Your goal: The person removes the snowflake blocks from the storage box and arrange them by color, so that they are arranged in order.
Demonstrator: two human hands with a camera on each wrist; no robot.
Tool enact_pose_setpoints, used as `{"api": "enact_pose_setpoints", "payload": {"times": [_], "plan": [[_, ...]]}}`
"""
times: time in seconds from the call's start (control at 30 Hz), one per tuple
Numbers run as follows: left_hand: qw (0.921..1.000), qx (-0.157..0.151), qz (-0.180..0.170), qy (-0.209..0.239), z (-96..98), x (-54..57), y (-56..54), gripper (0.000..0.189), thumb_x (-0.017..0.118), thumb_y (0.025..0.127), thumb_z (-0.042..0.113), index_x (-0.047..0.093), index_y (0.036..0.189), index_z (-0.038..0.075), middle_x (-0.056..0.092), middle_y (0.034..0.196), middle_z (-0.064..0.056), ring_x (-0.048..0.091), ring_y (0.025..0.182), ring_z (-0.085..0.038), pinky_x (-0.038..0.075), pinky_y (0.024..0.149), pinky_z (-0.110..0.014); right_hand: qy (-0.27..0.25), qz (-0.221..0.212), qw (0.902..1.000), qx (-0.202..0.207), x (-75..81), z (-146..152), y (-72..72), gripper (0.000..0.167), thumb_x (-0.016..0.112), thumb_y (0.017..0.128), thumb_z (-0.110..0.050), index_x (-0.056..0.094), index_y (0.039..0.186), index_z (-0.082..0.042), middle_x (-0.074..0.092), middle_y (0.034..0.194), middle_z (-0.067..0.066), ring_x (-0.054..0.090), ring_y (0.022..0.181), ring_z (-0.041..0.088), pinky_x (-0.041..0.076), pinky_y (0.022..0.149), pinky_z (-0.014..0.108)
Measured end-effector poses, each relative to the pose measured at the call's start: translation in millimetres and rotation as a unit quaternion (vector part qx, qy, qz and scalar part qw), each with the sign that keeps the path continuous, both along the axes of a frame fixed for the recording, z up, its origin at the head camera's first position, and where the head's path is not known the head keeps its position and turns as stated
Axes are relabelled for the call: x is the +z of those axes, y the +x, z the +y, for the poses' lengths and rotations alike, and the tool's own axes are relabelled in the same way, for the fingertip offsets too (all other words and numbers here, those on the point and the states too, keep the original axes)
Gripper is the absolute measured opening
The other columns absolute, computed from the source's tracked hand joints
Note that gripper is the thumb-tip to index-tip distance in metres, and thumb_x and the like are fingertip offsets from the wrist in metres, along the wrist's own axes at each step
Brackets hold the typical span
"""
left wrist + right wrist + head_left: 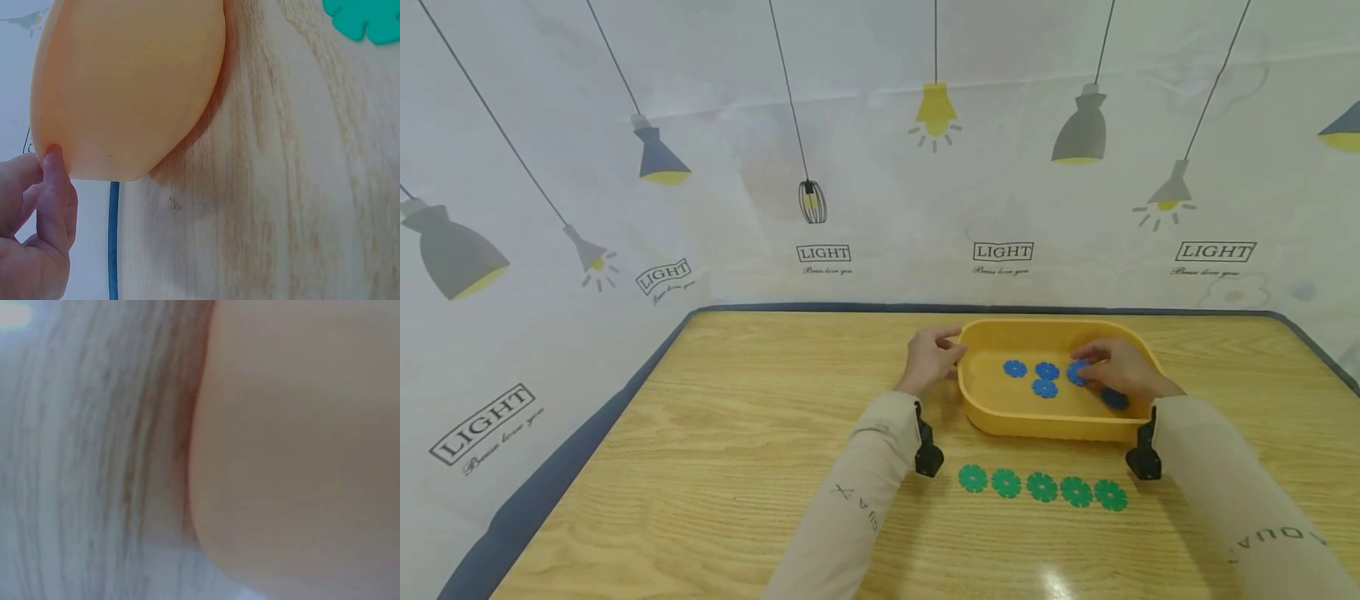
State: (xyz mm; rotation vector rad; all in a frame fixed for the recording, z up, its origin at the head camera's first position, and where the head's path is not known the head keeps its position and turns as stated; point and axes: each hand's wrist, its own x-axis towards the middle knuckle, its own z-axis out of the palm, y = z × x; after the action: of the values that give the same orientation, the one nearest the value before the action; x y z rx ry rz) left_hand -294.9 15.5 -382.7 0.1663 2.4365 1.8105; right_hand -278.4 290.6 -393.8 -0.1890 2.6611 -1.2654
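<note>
Blue notched discs [1015, 368] are in one yellow tray [1045, 427] on the bench [775, 400]: three lie flat on its floor, and a fourth is grasped in the fingers of the right hand [1122, 371], just beside them; one darker blue piece [1114, 400] shows partly beneath that hand; the left hand [929, 360] has its fingers gripping the tray's left end; five green notched discs [1042, 487] form one row nearer the person.
</note>
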Motion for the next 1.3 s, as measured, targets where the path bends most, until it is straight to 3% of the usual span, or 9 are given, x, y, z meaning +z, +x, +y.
{"api": "enact_pose_setpoints", "payload": {"times": [0.13, 0.37, 0.5, 0.63, 0.77, 0.97, 1.2, 1.3], "plan": [[1.0, -0.001, 0.0, 0.001, 0.4, -0.4, 0.2, 0.035, 0.06, 0.084, 0.006, 0.057, 0.119, 0.003, 0.055, 0.084, -0.009, 0.061, 0.066, -0.02, 0.054, 0.051, -0.023, -0.008, 0.005, 1.0, -0.002, 2.0, 2, 0.0, 0.032, 0.053, 0.086, -0.002, 0.049, 0.113, 0.014, 0.052, 0.101, 0.023, 0.058, 0.079, 0.019, 0.054, 0.065, 0.027], [1.0, 0.0, 0.002, 0.004, -0.5, 0.0, 1.2, 0.034, 0.06, 0.084, 0.006, 0.058, 0.118, 0.003, 0.054, 0.082, -0.008, 0.06, 0.06, -0.017, 0.054, 0.051, -0.024, 0.038, 0.043, 0.9983, 0.006, 17.0, 0, 4.8, 0.029, 0.052, 0.089, -0.008, 0.054, 0.114, 0.007, 0.054, 0.106, 0.021, 0.053, 0.091, 0.029, 0.052, 0.073, 0.035], [1.0, -0.002, 0.004, 0.003, -0.9, 0.6, 2.0, 0.034, 0.059, 0.085, 0.006, 0.057, 0.118, 0.003, 0.054, 0.082, -0.009, 0.06, 0.06, -0.017, 0.055, 0.051, -0.024, 0.005, 0.044, 0.9987, 0.026, 24.5, -4, 10.7, 0.03, 0.052, 0.089, -0.006, 0.052, 0.114, 0.009, 0.054, 0.105, 0.022, 0.056, 0.089, 0.026, 0.053, 0.075, 0.035], [1.0, -0.003, 0.002, 0.002, -0.9, 1.1, 3.1, 0.034, 0.059, 0.085, 0.007, 0.057, 0.119, 0.003, 0.055, 0.083, -0.009, 0.06, 0.06, -0.018, 0.055, 0.052, -0.024, -0.043, 0.054, 0.9958, 0.061, 29.3, -9, 20.5, 0.03, 0.053, 0.088, -0.003, 0.05, 0.113, 0.014, 0.054, 0.102, 0.024, 0.059, 0.082, 0.016, 0.054, 0.073, 0.035], [1.0, -0.003, 0.001, 0.002, -0.6, 1.5, 2.9, 0.034, 0.059, 0.085, 0.007, 0.057, 0.119, 0.004, 0.055, 0.083, -0.009, 0.06, 0.062, -0.018, 0.055, 0.052, -0.023, -0.055, 0.077, 0.9915, 0.089, 33.8, -15, 31.4, 0.031, 0.055, 0.087, -0.004, 0.051, 0.11, 0.015, 0.055, 0.099, 0.026, 0.06, 0.077, 0.009, 0.055, 0.069, 0.035], [1.0, -0.005, 0.005, 0.003, 0.0, 0.9, 2.5, 0.034, 0.059, 0.085, 0.006, 0.057, 0.118, 0.003, 0.055, 0.083, -0.01, 0.061, 0.063, -0.019, 0.055, 0.052, -0.023, -0.076, 0.112, 0.9823, 0.129, 41.9, -28, 49.0, 0.026, 0.058, 0.085, -0.002, 0.055, 0.105, 0.015, 0.058, 0.091, 0.023, 0.061, 0.073, 0.011, 0.056, 0.063, 0.033], [0.9999, -0.005, 0.009, 0.0, 0.1, 1.8, 4.1, 0.034, 0.059, 0.085, 0.006, 0.057, 0.119, 0.002, 0.056, 0.084, -0.01, 0.062, 0.073, -0.03, 0.054, 0.052, -0.023, -0.066, 0.091, 0.9726, 0.203, 46.6, -50, 71.4, 0.021, 0.059, 0.085, -0.007, 0.059, 0.102, 0.006, 0.061, 0.09, 0.01, 0.06, 0.076, 0.009, 0.055, 0.064, 0.028], [0.9999, -0.007, 0.008, 0.003, 0.5, 1.9, 4.4, 0.034, 0.059, 0.085, 0.006, 0.057, 0.119, 0.002, 0.056, 0.084, -0.011, 0.061, 0.077, -0.033, 0.054, 0.052, -0.023, -0.068, 0.099, 0.9613, 0.248, 41.3, -60, 77.8, 0.02, 0.058, 0.086, -0.008, 0.06, 0.101, 0.004, 0.062, 0.09, 0.008, 0.059, 0.08, 0.008, 0.054, 0.067, 0.027]]}}
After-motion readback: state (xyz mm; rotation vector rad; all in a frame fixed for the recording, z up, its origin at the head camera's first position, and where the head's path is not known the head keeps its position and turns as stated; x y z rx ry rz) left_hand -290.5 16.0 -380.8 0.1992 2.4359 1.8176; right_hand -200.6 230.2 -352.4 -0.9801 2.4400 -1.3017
